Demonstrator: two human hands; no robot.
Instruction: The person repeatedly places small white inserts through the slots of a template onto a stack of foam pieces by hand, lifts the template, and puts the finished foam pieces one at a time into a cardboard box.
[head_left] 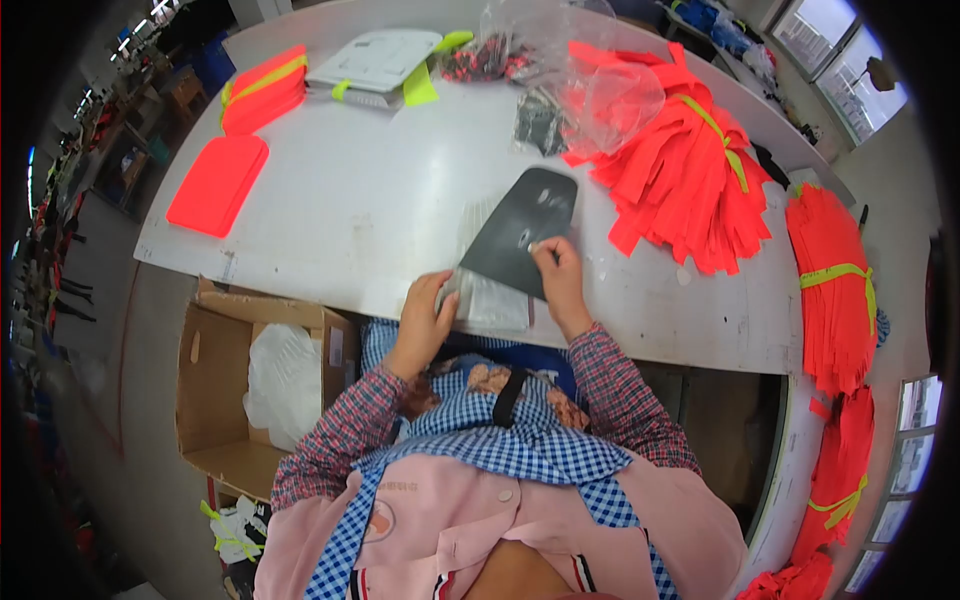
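Note:
A dark grey panel [515, 225], wide at the near end and narrower at the far end, lies tilted on clear plastic bags [490, 305] at the table's front edge. It has small pale marks or slots along its middle. Over the panel's right side, my right hand [562, 285] pinches with thumb and forefinger at a small pale spot; what it holds is too small to name. Beside the bags' left edge rests my left hand [425, 318], its thumb apart from its bent fingers and nothing visible between them.
Bundled orange strips [680, 160] lie on the white table [350, 200] at right; more bundles [835, 290] hang beyond its edge. Orange pieces [218, 185] and a white stack [375, 62] sit at left and back. A cardboard box [215, 375] stands below left.

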